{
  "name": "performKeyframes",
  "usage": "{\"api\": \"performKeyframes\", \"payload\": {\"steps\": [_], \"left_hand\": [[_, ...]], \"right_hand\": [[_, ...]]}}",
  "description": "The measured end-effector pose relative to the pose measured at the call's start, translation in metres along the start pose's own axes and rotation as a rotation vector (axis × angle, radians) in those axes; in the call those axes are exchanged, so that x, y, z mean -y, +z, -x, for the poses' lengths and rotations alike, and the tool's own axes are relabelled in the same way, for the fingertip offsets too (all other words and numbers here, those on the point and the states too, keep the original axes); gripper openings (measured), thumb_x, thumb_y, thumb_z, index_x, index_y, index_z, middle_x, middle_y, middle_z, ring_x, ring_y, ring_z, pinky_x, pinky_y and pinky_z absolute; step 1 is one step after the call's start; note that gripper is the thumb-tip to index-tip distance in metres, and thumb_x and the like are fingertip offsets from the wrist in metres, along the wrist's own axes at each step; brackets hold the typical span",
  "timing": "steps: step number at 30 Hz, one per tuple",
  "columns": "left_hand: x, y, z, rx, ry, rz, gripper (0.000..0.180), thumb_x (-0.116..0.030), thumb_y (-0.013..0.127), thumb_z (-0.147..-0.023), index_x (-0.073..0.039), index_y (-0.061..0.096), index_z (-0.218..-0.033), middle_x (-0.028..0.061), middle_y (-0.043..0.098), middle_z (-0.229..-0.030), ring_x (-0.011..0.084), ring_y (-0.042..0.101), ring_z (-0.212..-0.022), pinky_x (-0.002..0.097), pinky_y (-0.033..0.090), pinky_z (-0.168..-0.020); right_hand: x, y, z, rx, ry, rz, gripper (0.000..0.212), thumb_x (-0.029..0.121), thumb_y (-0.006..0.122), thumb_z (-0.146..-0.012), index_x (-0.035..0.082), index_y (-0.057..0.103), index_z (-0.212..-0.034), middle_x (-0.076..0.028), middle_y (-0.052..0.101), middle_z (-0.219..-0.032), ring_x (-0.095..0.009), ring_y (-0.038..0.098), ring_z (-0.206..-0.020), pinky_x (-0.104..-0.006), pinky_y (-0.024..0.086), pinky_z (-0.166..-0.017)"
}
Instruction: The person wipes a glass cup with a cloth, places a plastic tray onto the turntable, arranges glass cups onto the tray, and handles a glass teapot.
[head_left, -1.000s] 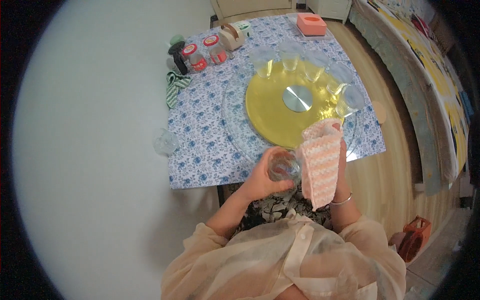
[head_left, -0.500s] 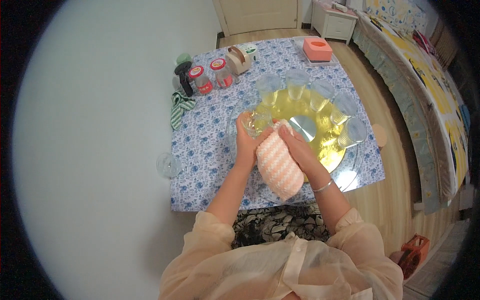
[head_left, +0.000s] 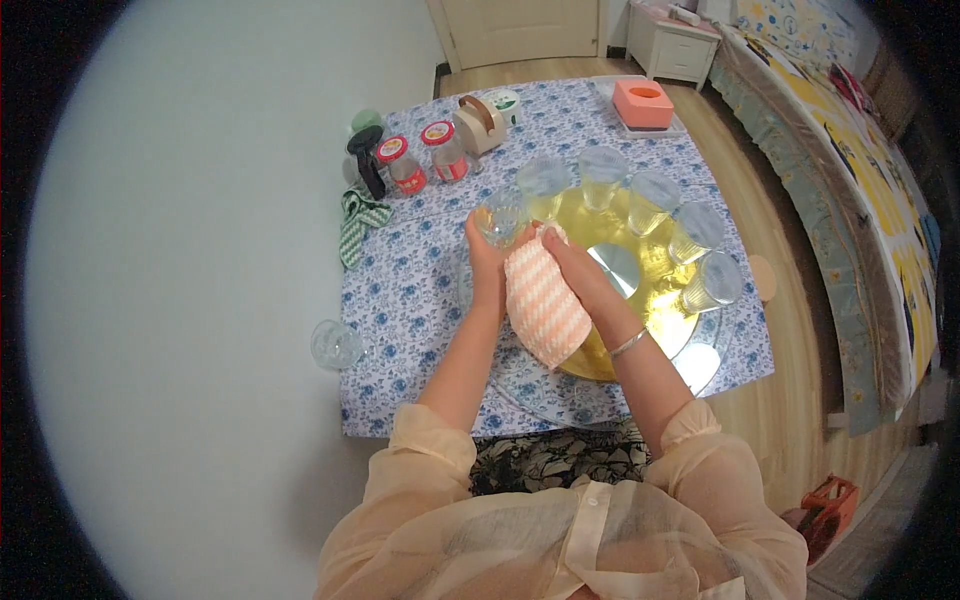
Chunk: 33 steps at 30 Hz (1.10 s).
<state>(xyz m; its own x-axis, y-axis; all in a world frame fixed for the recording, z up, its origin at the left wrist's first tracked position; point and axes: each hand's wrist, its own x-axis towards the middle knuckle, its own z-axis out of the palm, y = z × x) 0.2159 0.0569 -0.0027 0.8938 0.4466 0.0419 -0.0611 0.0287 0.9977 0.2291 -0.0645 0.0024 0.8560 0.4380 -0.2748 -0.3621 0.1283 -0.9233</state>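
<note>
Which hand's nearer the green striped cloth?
Left. The left hand, holding a glass, is right of the green striped cloth; the right hand, gripping the peach cloth, is farther right.

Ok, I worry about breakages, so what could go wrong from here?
The held glass in the left hand looks close to the nearest standing glass on the turntable, so the two might clink or chip. The lone glass at the table's left edge could tip if the left forearm bumps it. The held glass might also slip, since the right hand grips the cloth.
</note>
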Motion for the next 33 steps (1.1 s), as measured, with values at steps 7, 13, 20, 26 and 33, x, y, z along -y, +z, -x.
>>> {"api": "performKeyframes", "payload": {"steps": [7, 13, 20, 26, 33], "left_hand": [[0.008, 0.0, -0.011, -0.023, -0.008, 0.08, 0.074, -0.014, 0.073, -0.066, -0.005, 0.025, -0.121, 0.0124, 0.042, -0.111, 0.0211, 0.047, -0.097, 0.0313, 0.044, -0.076], [-0.008, 0.004, -0.004, 0.016, -0.131, 0.147, 0.077, -0.014, 0.074, -0.065, -0.006, 0.025, -0.123, 0.0131, 0.043, -0.11, 0.0214, 0.048, -0.097, 0.0319, 0.044, -0.077], [0.033, -0.002, -0.024, -0.045, 0.016, 0.085, 0.076, -0.014, 0.074, -0.064, -0.007, 0.026, -0.122, 0.0121, 0.045, -0.109, 0.0214, 0.05, -0.095, 0.0308, 0.044, -0.077], [0.042, -0.005, -0.025, -0.014, 0.038, 0.127, 0.078, -0.016, 0.074, -0.063, -0.007, 0.025, -0.123, 0.0124, 0.045, -0.11, 0.0223, 0.05, -0.095, 0.0322, 0.043, -0.079], [0.051, -0.011, -0.026, 0.015, 0.107, 0.05, 0.077, -0.017, 0.075, -0.062, -0.002, 0.028, -0.122, 0.0152, 0.042, -0.113, 0.0245, 0.044, -0.104, 0.0335, 0.037, -0.087]], "right_hand": [[-0.009, -0.002, -0.019, 0.008, 0.031, -0.022, 0.052, 0.044, 0.045, -0.084, -0.001, 0.049, -0.109, -0.009, 0.056, -0.099, -0.015, 0.053, -0.088, -0.0258, 0.04, -0.075], [-0.006, -0.004, -0.02, -0.005, 0.041, -0.05, 0.051, 0.041, 0.046, -0.084, -0.001, 0.048, -0.112, -0.009, 0.055, -0.101, -0.015, 0.052, -0.089, -0.0259, 0.04, -0.077], [-0.003, 0.005, -0.018, -0.003, 0.041, -0.11, 0.047, 0.039, 0.045, -0.086, 0.003, 0.046, -0.116, -0.008, 0.054, -0.105, -0.013, 0.051, -0.092, -0.0251, 0.04, -0.079], [-0.008, 0.003, -0.017, -0.003, -0.021, 0.054, 0.046, 0.039, 0.04, -0.088, 0.005, 0.045, -0.118, -0.007, 0.053, -0.108, -0.014, 0.049, -0.097, -0.0249, 0.036, -0.083], [-0.015, 0.002, -0.014, -0.026, 0.033, 0.069, 0.047, 0.04, 0.039, -0.088, 0.004, 0.045, -0.119, -0.008, 0.053, -0.108, -0.015, 0.049, -0.096, -0.026, 0.036, -0.084]]}}
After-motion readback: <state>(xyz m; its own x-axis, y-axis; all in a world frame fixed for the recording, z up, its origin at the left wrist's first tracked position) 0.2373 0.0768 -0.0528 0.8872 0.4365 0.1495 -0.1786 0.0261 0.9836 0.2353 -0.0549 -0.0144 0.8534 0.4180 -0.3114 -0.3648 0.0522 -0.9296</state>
